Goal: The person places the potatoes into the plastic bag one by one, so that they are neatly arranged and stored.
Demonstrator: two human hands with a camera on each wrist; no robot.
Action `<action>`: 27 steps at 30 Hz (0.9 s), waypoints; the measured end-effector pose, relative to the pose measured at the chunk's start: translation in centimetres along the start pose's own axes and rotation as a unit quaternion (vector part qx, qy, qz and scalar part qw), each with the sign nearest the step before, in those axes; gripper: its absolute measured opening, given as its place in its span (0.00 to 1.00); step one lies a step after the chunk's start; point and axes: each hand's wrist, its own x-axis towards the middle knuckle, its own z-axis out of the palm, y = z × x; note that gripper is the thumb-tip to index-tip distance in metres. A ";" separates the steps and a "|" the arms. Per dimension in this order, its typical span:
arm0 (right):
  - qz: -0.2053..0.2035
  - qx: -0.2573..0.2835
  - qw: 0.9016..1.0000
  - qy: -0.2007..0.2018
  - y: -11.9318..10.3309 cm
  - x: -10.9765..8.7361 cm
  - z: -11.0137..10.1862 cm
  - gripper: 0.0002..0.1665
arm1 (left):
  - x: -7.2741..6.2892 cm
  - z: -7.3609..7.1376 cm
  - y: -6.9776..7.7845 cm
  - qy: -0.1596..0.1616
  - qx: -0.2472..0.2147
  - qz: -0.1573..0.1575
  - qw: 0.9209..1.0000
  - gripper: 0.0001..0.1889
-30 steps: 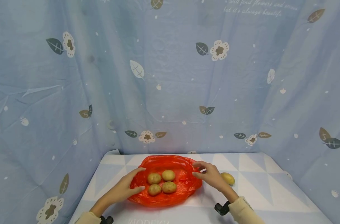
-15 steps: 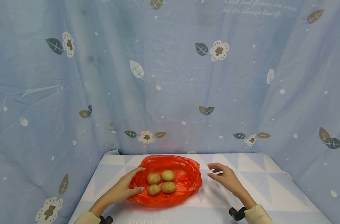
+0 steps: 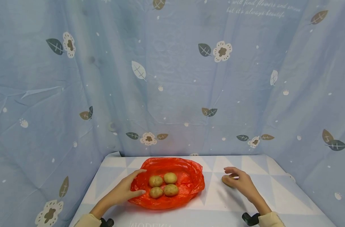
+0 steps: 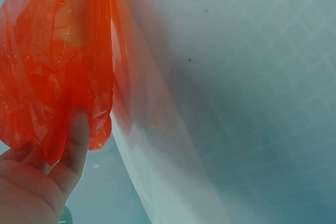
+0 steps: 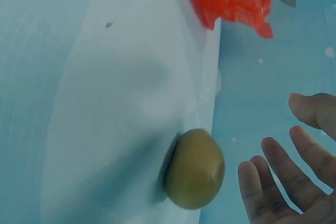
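Note:
A red plastic bag (image 3: pixel 186 192) lies spread out on the table, its mouth wide, with several potatoes (image 3: pixel 170 189) inside. My left hand (image 3: pixel 124 188) is at the bag's left edge, thumb and fingers spread apart and touching the plastic. In the left wrist view, red film (image 4: pixel 68 61) partly covers the fingertips of that hand (image 4: pixel 44 182). To the right of the bag, my right hand (image 3: pixel 241 183) hovers over a lone potato (image 3: pixel 227 182), which it partly hides. The right wrist view has this potato (image 5: pixel 195 169) on the table, apart from the loosely bent fingers (image 5: pixel 291 174).
The table (image 3: pixel 260 189) has a white and pale blue triangle pattern. Blue patterned curtains (image 3: pixel 172 78) stand behind it and along both sides. Dark devices sit at both wrists, one at the right cuff (image 3: pixel 250 218).
My right hand has moved rightward from the bag's right edge to over the lone potato. The left hand and the bag stay practically in place.

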 end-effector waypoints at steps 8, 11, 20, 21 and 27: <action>-0.015 -0.037 0.999 0.025 2.0 0.0 -1.1 0.26 | 0.1 -0.2 0.0 -0.006 -0.009 -0.015 1.000 0.44; -0.013 -0.048 0.998 0.027 2.6 0.0 -1.3 0.27 | 0.2 -0.3 -0.1 -0.009 -0.018 -0.028 0.999 0.44; 0.031 -0.057 0.998 0.006 3.7 -0.1 -1.7 0.31 | 0.6 -0.6 -0.3 -0.019 -0.040 -0.042 0.998 0.45; 0.037 -0.057 0.998 0.002 3.7 -0.1 -1.7 0.32 | 0.6 -0.6 -0.3 -0.020 -0.040 -0.043 0.998 0.45; 0.050 -0.050 0.997 -0.014 4.5 0.2 -1.2 0.34 | 0.7 -0.5 -0.5 -0.022 -0.041 -0.047 0.998 0.44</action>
